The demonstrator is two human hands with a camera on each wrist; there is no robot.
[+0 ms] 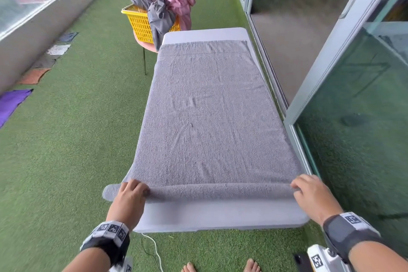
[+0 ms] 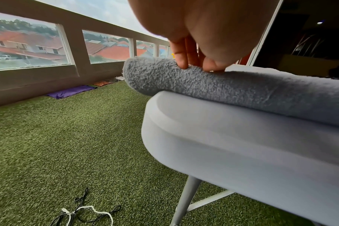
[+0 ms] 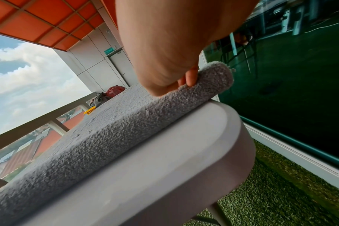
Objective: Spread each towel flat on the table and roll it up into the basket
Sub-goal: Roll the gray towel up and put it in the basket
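A grey towel lies flat along the white table, its near end turned into a thin roll across the table's width. My left hand grips the roll's left end, fingers curled over it. At the roll's right end, my right hand holds on with fingers wrapped over the top. A yellow basket stands beyond the table's far left corner, with grey towels and a pink one heaped in it.
Glass sliding doors run close along the table's right side. Green artificial turf covers the floor. Cloths lie along the left wall. A cable trails by my bare feet, and a dark phone lies there too.
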